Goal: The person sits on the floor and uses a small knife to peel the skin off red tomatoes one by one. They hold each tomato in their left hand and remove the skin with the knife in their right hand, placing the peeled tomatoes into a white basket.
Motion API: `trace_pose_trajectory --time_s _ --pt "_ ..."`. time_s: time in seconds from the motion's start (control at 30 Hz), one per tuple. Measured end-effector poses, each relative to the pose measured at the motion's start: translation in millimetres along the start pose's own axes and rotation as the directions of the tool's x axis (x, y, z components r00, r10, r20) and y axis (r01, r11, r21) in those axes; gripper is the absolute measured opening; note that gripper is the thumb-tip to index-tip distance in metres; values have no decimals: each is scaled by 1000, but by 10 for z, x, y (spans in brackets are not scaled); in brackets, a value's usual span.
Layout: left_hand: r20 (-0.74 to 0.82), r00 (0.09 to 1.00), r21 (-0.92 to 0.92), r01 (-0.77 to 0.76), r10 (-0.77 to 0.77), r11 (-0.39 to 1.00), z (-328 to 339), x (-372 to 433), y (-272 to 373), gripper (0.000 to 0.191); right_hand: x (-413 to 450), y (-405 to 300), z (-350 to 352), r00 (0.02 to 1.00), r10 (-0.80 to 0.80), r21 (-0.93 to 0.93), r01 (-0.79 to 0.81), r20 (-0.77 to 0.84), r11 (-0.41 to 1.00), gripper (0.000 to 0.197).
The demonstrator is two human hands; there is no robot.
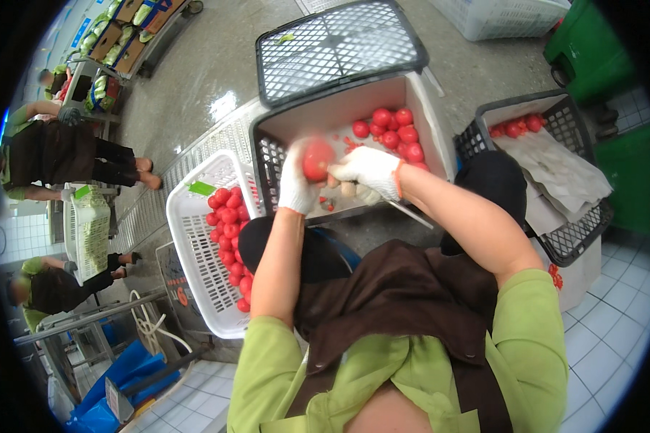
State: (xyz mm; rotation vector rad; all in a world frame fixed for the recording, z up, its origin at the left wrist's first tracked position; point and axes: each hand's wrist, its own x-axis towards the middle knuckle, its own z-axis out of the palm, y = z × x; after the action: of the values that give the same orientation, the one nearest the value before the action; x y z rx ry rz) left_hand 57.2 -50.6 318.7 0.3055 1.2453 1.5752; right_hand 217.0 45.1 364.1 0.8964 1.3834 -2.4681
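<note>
My left hand [298, 181], in a white knit glove, holds a large red tomato [318, 159], blurred by motion. Close at its right, my right hand [369, 172], gloved too with an orange cuff edge, grips a thin metal tool [410, 213], perhaps a knife, pointing down and right. Both hands are above a black plastic crate [352, 216] lined with light sheet material. Inside it, several red tomatoes [391, 140] are grouped at the right, with small red scraps [351, 144] beside them. A white basket [195, 260] left of the crate holds many tomatoes [228, 227].
An upturned black lattice crate [336, 46] adjoins the lined crate. Another black crate [569, 254] with tomatoes and paper stands right, near green bins [596, 48]. Co-workers [49, 154] carry a white basket [89, 233] at the left. The floor [195, 92] looks wet. Metal rails [92, 319] stand lower left.
</note>
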Motion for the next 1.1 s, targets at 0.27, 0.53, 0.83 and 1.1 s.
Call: trace_pose_trajectory --time_s 0.27,0.53,0.83,1.1 --pt "147 865 -202 -449 480 870 51 -16 -80 36 148 158 -35 780 -199 754 -453 594 475 37" --pt "-191 789 370 -494 584 787 289 9 -163 37 254 304 65 875 -312 856 -191 371 481 38" --pt "-238 970 328 134 -56 935 255 -48 -523 47 -93 -26 -7 913 -294 350 384 -283 855 25" --pt "-264 537 962 202 801 181 -631 -860 887 31 -609 -192 -165 887 -241 -77 230 -394 970 25"
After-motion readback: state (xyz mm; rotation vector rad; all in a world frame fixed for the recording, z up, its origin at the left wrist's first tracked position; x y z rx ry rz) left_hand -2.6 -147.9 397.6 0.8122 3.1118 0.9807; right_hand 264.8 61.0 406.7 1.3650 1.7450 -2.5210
